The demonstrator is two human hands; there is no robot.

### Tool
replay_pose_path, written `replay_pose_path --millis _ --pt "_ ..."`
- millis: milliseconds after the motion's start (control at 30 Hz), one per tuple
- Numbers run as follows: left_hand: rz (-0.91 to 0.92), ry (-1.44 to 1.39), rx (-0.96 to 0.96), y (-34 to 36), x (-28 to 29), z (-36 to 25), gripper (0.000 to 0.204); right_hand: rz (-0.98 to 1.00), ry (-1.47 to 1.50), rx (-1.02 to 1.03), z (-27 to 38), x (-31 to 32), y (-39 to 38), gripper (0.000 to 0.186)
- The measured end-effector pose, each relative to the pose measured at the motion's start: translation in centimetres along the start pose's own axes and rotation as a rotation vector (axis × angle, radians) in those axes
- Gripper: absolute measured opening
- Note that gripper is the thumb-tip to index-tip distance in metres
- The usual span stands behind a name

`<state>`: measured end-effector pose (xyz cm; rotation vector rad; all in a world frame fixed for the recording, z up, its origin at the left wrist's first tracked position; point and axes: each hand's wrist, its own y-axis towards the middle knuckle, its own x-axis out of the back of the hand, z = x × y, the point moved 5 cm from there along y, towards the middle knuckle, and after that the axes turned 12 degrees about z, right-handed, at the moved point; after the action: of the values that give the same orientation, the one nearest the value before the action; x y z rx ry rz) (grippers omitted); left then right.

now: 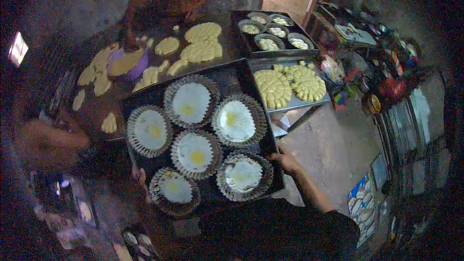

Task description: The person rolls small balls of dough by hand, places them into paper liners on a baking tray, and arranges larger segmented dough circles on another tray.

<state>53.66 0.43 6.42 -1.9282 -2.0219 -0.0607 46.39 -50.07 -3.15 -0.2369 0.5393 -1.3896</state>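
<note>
A dark baking tray (pixel 233 78) is held up in front of me, one side in each hand. My right hand (pixel 285 160) is closed round its right edge. At its left edge my left hand (pixel 140 176) is partly hidden and dim, with its fingers curled against the rim. Several fluted metal baking tins stand on the tray, such as the middle tin (pixel 182 152) and the upper right tin (pixel 234 123). Each has a pale, whitish bottom, most with a yellow blob near the middle.
Beyond, a table holds shaped dough pieces (pixel 200 48) and a purple bowl (pixel 140 67), where another person's hand (pixel 130 43) reaches in. Right of it are a tray of filled tins (pixel 249 46) and a tray of scored dough rounds (pixel 261 105). Another person's arm (pixel 58 140) is left.
</note>
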Motion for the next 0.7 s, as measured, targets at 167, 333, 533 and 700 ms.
replay_pose_path --millis 167,333,533,700 --pt "0.273 -0.031 0.007 12.2 -11.0 -4.8 0.058 -0.403 0.29 0.019 1.4 7.5 -3.1 0.031" --pt "0.755 -0.245 -0.062 18.0 -23.4 -10.9 0.064 -0.664 0.153 0.152 0.6 15.8 -6.9 0.023" --pt "0.922 -0.216 -0.273 24.0 -35.1 -14.5 0.064 -0.787 -0.104 0.029 6.1 24.6 -9.2 0.025" --pt "0.753 -0.011 -0.278 28.3 -41.4 -14.5 0.065 -0.659 -0.22 0.099 15.5 31.5 -4.3 0.029"
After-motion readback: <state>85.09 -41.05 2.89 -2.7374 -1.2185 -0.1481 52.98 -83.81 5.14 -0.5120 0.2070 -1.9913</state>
